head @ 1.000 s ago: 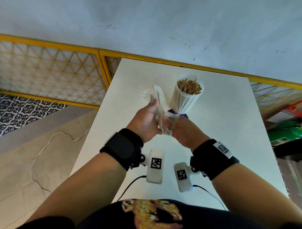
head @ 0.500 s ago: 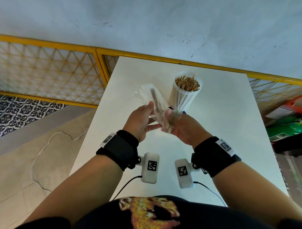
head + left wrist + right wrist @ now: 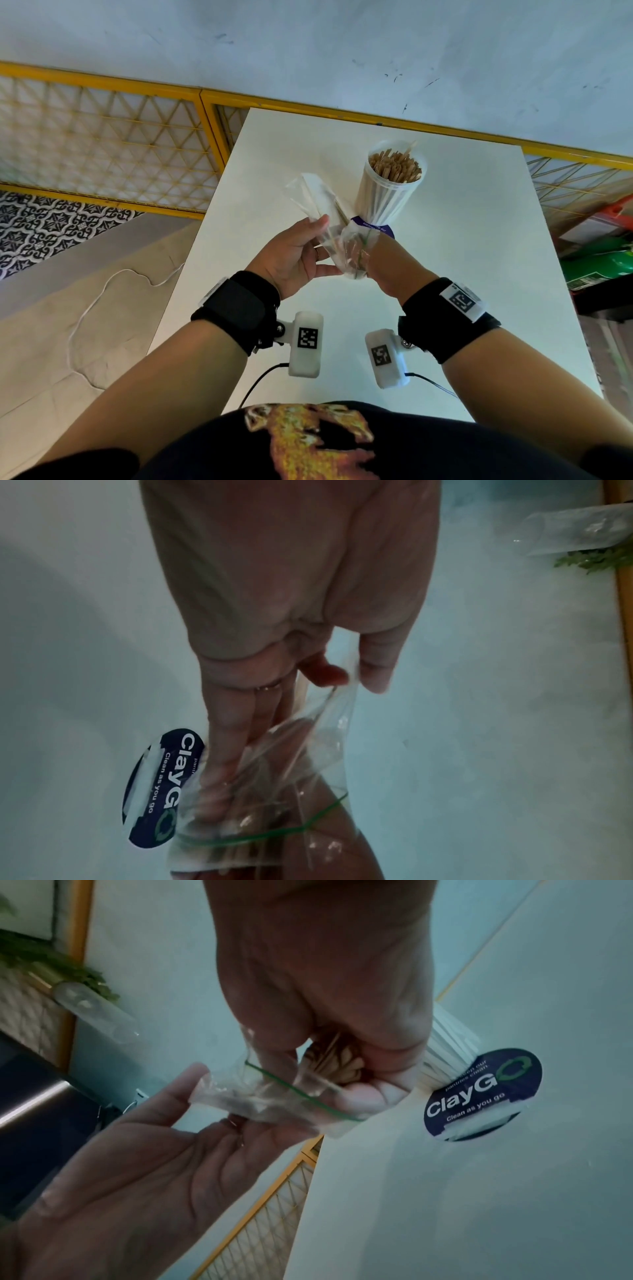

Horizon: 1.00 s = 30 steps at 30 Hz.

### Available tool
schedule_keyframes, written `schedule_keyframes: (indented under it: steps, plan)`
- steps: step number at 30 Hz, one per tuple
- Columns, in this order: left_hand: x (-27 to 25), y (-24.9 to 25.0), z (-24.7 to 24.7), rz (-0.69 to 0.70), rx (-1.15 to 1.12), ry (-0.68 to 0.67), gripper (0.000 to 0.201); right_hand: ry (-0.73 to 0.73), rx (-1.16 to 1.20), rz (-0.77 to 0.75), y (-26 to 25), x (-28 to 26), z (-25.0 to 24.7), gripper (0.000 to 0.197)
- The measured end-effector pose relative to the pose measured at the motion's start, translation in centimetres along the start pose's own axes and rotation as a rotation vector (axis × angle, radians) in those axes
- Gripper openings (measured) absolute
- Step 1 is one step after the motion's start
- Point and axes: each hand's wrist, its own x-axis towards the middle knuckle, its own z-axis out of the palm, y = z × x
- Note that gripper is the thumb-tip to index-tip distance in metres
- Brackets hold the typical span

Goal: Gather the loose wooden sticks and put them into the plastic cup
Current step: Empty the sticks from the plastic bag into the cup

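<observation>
A tall clear plastic cup (image 3: pixel 390 192) packed with wooden sticks stands upright on the white table (image 3: pixel 479 274), just beyond my hands. Both hands hold a clear zip bag (image 3: pixel 318 198) above the table, left of the cup. My left hand (image 3: pixel 318 240) pinches the bag (image 3: pixel 329 750) under its thumb, the other fingers lying straight along it. My right hand (image 3: pixel 342 1080) curls round a bundle of wooden sticks (image 3: pixel 335 1064) at the bag's green-lined mouth (image 3: pixel 301 1093). The right hand's fingers are hidden in the head view.
A dark round "ClayGo" sticker (image 3: pixel 479 1093) lies on the table at the cup's foot. A yellow lattice railing (image 3: pixel 102 144) runs behind and left of the table. A white cable (image 3: pixel 102 291) lies on the floor at left; green items (image 3: pixel 599 263) sit at right.
The bag's upper end has swung left, away from the cup. My left hand has shifted lower on the bag. The right hand keeps its grip at the bag's mouth.
</observation>
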Motion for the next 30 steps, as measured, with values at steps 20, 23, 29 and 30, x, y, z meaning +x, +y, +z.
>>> schedule_keyframes:
  steps: [20, 23, 29, 30]
  plan:
    - [0.1, 1.5, -1.8, -0.017, 0.057, 0.232, 0.023, -0.061, -0.355, 0.018, 0.0, 0.1, -0.7, 0.029]
    - [0.1, 2.2, -2.8, 0.029, 0.040, 0.319, 0.019, -0.116, -0.392, 0.050, -0.8, -0.2, -1.1, 0.019]
    - [-0.2, 1.9, -0.8, 0.011, 0.126, 0.198, 0.005, -0.170, -0.222, 0.080, -0.6, -0.4, -0.6, 0.031]
    - [-0.3, 1.8, -0.8, 0.009, 0.126, 0.175, 0.003, -0.157, -0.209, 0.087, -0.4, -0.3, -0.5, 0.028]
